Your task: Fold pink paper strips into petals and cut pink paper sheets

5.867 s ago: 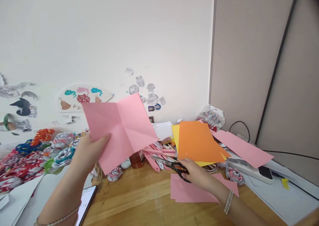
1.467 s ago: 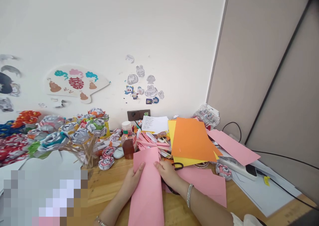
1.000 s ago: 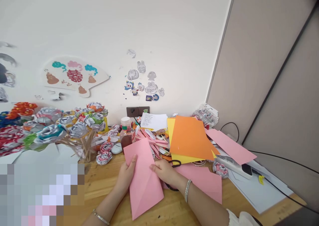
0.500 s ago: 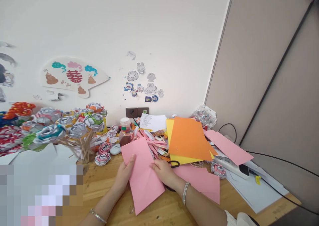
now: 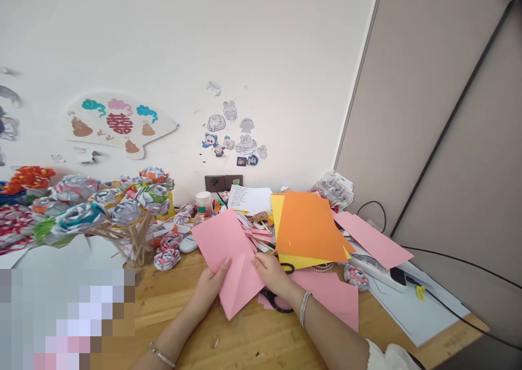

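A folded pink paper sheet [image 5: 225,252] is held up off the wooden table [image 5: 253,340] between both hands, tilted with one corner pointing down. My left hand [image 5: 209,286] grips its lower left edge, thumb on top. My right hand [image 5: 274,273] pinches its right edge. Black-handled scissors [image 5: 276,302] lie on the table just under my right wrist, partly hidden by it. More pink sheets [image 5: 332,296] lie flat to the right of that wrist.
Orange and yellow sheets [image 5: 309,230] lie stacked behind the hands. Pink paper strips [image 5: 256,234], a small bottle [image 5: 203,206] and paper roses on sticks [image 5: 106,209] crowd the back left. A power strip [image 5: 381,275] and cables sit at right. A blurred patch covers the lower left.
The pink sheet has been turned counter-clockwise and lifted, so its lower corner now points down. Earlier I held an unfolded creased sheet in my left hand while the right rested at the scissors.
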Demonstrator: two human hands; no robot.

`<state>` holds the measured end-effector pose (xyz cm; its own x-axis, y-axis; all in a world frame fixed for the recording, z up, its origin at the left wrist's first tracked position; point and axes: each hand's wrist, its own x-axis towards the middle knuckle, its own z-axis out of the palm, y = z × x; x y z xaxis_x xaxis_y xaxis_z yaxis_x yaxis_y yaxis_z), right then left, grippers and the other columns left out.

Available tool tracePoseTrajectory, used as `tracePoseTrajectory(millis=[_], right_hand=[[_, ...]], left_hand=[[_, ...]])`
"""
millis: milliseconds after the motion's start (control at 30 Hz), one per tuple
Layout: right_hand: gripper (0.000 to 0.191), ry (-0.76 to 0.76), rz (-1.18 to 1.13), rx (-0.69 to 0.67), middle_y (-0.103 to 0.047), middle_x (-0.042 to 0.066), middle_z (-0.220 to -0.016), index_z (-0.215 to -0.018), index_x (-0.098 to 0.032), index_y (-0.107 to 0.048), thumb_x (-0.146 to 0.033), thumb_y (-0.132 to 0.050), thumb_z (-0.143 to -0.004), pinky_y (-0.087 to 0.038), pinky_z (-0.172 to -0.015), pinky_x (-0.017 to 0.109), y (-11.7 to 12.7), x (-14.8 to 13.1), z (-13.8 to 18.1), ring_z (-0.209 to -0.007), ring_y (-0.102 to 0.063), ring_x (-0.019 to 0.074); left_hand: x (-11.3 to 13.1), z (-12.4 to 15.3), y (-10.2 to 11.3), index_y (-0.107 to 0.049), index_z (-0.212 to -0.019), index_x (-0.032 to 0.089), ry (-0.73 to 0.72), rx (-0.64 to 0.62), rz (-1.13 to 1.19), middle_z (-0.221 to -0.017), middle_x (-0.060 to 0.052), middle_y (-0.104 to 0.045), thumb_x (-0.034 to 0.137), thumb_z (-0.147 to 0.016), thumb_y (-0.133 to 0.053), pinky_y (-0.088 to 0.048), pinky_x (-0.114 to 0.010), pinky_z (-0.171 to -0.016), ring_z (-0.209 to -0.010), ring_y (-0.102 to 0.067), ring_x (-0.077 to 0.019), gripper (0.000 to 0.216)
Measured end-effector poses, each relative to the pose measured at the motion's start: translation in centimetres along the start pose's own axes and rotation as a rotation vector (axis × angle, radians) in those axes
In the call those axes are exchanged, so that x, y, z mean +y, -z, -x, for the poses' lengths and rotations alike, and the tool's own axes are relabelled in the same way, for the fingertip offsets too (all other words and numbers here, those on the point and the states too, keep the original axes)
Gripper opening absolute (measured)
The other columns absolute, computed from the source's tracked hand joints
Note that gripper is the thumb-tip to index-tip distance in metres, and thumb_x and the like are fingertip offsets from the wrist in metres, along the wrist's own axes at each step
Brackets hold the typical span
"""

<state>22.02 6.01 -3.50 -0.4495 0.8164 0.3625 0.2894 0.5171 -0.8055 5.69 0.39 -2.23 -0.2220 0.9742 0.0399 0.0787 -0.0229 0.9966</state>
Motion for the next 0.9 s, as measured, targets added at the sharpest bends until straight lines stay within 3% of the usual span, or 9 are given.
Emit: tracePoseTrajectory(millis=[133,200,300,367,500,633,700,833,900], right_hand=[[0.029,-0.019,0.073,0.127,-0.042,-0.002,-0.056,-0.057,-0.018,-0.039,-0.03,-0.035,-0.083,-0.025,-0.051,0.024,-0.6,0.1,0.0,-0.054,-0.036,0.0111],[0.03,-0.024,0.093,0.162,-0.043,-0.001,-0.056,-0.059,-0.018,-0.041,-0.031,-0.033,-0.084,-0.026,-0.051,0.025,-0.7,0.2,0.0,-0.054,-0.037,0.0117],[0.03,-0.001,0.103,0.177,-0.043,-0.001,-0.057,-0.06,-0.018,-0.042,-0.033,-0.033,-0.084,-0.028,-0.052,0.025,-0.6,0.2,0.1,-0.055,-0.038,0.012],[0.029,0.005,0.044,0.134,-0.045,-0.001,-0.059,-0.062,-0.018,-0.043,-0.035,-0.033,-0.084,-0.029,-0.052,0.024,-0.5,0.3,0.1,-0.056,-0.04,0.0119],[0.028,-0.067,-0.107,-0.073,-0.043,-0.003,-0.051,-0.067,-0.019,-0.043,-0.037,-0.031,-0.085,-0.029,-0.047,0.023,-0.2,0.3,0.1,-0.048,-0.04,0.0111],[0.029,0.005,0.0,0.096,-0.041,-0.002,-0.056,-0.057,-0.019,-0.037,-0.036,-0.038,-0.082,-0.029,-0.05,0.024,-0.3,-0.2,0.2,-0.053,-0.038,0.0113],[0.03,-0.023,-0.055,0.095,-0.039,-0.003,-0.053,-0.058,-0.02,-0.035,-0.037,-0.037,-0.082,-0.029,-0.048,0.023,-0.4,-0.5,0.3,-0.05,-0.037,0.0108],[0.028,-0.121,-0.342,-0.135,-0.04,-0.006,-0.046,-0.064,-0.02,-0.037,-0.042,-0.034,-0.083,-0.03,-0.041,0.02,-0.4,-0.6,0.3,-0.04,-0.038,0.0084],[0.029,-0.119,-0.403,-0.175,-0.04,-0.007,-0.044,-0.064,-0.019,-0.036,-0.042,-0.037,-0.082,-0.03,-0.039,0.019,-0.5,-0.3,0.2,-0.038,-0.039,0.0073]], left_hand=[[0.2,0.5,-0.4,-0.059,-0.096,0.013,0.077,-0.118,0.184,-0.09,-0.011,-0.07,0.043,-0.065,-0.061,-0.05,-0.032,-0.071,-0.084,-0.063,-0.0239,0.043],[0.3,0.9,-0.7,-0.062,-0.086,0.013,0.134,-0.208,0.157,-0.07,-0.009,-0.071,0.045,-0.064,-0.062,-0.051,-0.03,-0.059,-0.065,-0.065,-0.0221,0.039],[0.4,1.2,-1.0,-0.062,-0.065,0.015,0.182,-0.28,0.023,-0.041,-0.004,-0.062,0.052,-0.068,-0.052,-0.043,-0.026,-0.037,-0.036,-0.056,-0.0179,0.038],[0.5,1.3,-1.1,-0.059,-0.058,0.017,0.17,-0.229,-0.032,-0.033,-0.001,-0.057,0.052,-0.069,-0.051,-0.038,-0.024,-0.033,-0.03,-0.051,-0.0158,0.038],[0.8,1.2,-1.2,-0.056,-0.05,0.019,0.134,-0.144,-0.062,-0.029,0.001,-0.053,0.051,-0.069,-0.05,-0.036,-0.023,-0.032,-0.028,-0.049,-0.0147,0.038],[1.3,1.5,-1.2,-0.058,-0.053,0.018,0.14,-0.166,-0.05,-0.032,0.0,-0.056,0.051,-0.068,-0.051,-0.038,-0.024,-0.034,-0.031,-0.05,-0.0155,0.037],[1.5,1.5,-1.2,-0.058,-0.054,0.019,0.136,-0.12,-0.06,-0.032,0.001,-0.055,0.05,-0.066,-0.054,-0.036,-0.024,-0.032,-0.029,-0.048,-0.0145,0.034],[1.8,1.2,-1.1,-0.052,-0.046,0.02,0.106,0.005,-0.069,-0.026,0.003,-0.049,0.049,-0.065,-0.055,-0.031,-0.023,-0.029,-0.025,-0.042,-0.0125,0.034],[1.9,1.1,-1.0,-0.051,-0.043,0.021,0.101,0.025,-0.08,-0.024,0.004,-0.046,0.05,-0.066,-0.053,-0.031,-0.023,-0.029,-0.025,-0.041,-0.0128,0.037]])
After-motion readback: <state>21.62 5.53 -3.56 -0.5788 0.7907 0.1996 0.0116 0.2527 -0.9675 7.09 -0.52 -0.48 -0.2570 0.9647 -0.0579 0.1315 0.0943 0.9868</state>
